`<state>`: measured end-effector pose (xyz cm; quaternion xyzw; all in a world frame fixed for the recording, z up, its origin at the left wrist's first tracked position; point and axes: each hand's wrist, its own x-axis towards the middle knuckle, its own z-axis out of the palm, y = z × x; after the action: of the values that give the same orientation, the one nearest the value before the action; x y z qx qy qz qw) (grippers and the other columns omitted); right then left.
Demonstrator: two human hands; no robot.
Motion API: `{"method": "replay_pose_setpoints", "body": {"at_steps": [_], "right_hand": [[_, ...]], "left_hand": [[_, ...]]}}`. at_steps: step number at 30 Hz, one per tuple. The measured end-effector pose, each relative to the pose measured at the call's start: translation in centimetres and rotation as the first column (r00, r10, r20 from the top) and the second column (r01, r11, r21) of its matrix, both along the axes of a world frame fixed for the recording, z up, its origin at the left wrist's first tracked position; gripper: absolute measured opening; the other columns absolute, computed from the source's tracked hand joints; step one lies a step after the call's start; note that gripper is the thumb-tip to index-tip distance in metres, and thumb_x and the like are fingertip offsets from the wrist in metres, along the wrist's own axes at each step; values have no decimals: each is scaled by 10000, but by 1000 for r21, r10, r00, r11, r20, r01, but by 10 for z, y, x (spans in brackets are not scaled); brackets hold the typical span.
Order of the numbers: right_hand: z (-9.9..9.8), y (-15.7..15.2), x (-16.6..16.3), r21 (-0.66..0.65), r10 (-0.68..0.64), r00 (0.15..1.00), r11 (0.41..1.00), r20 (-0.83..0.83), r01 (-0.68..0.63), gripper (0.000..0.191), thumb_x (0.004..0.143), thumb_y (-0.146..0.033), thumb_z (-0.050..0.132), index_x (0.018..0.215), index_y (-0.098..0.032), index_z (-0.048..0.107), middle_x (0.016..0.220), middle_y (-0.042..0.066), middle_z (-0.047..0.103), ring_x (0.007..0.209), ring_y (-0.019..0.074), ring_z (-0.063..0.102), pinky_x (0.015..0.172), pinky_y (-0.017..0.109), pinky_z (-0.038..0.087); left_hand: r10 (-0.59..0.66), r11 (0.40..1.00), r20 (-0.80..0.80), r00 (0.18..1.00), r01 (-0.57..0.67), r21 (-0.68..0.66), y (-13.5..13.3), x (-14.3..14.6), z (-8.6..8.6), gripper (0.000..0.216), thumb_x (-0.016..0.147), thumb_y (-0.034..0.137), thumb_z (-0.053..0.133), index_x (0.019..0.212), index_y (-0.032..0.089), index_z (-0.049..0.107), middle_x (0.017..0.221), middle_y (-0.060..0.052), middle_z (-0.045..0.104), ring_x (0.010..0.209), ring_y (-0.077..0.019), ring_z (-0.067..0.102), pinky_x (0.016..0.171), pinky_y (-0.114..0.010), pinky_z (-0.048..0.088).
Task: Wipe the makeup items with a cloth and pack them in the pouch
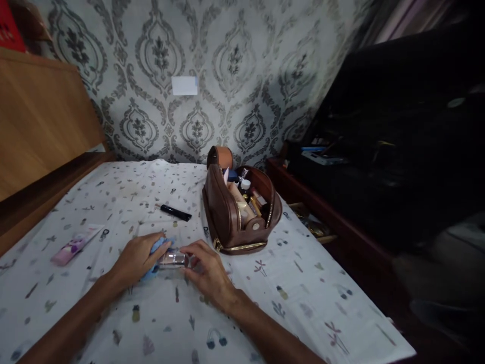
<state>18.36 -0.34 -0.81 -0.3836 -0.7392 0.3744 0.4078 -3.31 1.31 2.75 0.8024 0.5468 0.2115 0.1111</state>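
Note:
My left hand (142, 255) is closed around a crumpled blue cloth (151, 273), which presses against one end of a small clear bottle (173, 260) with a pinkish content. The fingers of my right hand (208, 268) pinch the other end of that bottle, and it lies sideways between both hands just above the sheet. Right of my hands stands a brown leather makeup bag (220, 212), unzipped, with several bottles and tubes inside. A black tube (175, 212) rests beyond my left hand. To the left lies a pink squeeze tube (76, 245).
A white patterned sheet (242, 323) covers the surface under everything. A wooden cabinet (41, 116) borders the left side, and a patterned wall (215, 55) rises behind. Dark furniture (394, 151) stands on the right, with an open compartment (314, 225) beside the sheet's edge.

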Motion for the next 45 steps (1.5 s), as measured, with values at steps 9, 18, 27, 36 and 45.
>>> {"method": "replay_pose_setpoints", "body": {"at_steps": [9, 18, 27, 36, 45], "right_hand": [[1, 1, -1, -275, -61, 996, 961, -65, 41, 274, 855, -430, 671, 925, -165, 659, 684, -30, 571, 643, 125, 534, 587, 232, 406], [6, -2, 0, -207, -4, 997, 978, -75, -12, 183, 758, -162, 761, 914, -192, 671, 767, -37, 588, 672, 111, 518, 623, 209, 432], [9, -5, 6, 168, 57, 990, 983, 130, -79, 377, 844, -113, 684, 1193, -247, 638, 1069, 43, 622, 1004, 189, 600, 894, 297, 502], [17, -4, 4, -76, -12, 1000, 997, -7, 12, 292, 808, -351, 779, 1052, -213, 699, 877, 7, 683, 778, 165, 626, 724, 258, 494], [26, -6, 4, -199, -52, 999, 979, -9, 49, 371, 861, -539, 669, 785, -176, 665, 606, -41, 560, 584, 119, 513, 564, 230, 378]], "left_hand": [[-51, 939, 102, 993, 13, 343, -3, 4, -10, 359, 983, 466, 448, 824, 196, 624, 741, -20, 695, 651, -172, 669, 626, -255, 480], [-48, 973, 124, 991, 18, 230, -2, 4, -8, 371, 973, 448, 468, 720, 205, 589, 596, 32, 615, 544, -143, 625, 560, -232, 459], [-28, 992, 202, 979, 3, 123, 0, 6, -1, 415, 966, 469, 449, 664, 198, 541, 560, 58, 552, 503, -109, 551, 533, -195, 436], [-20, 980, 182, 983, -17, 200, -5, 7, -3, 363, 958, 445, 475, 717, 195, 580, 580, 50, 564, 512, -112, 542, 541, -199, 441], [-108, 923, 156, 982, 41, 382, -9, 9, -3, 265, 949, 362, 521, 780, 194, 637, 663, 4, 660, 571, -137, 620, 581, -217, 472]]}}
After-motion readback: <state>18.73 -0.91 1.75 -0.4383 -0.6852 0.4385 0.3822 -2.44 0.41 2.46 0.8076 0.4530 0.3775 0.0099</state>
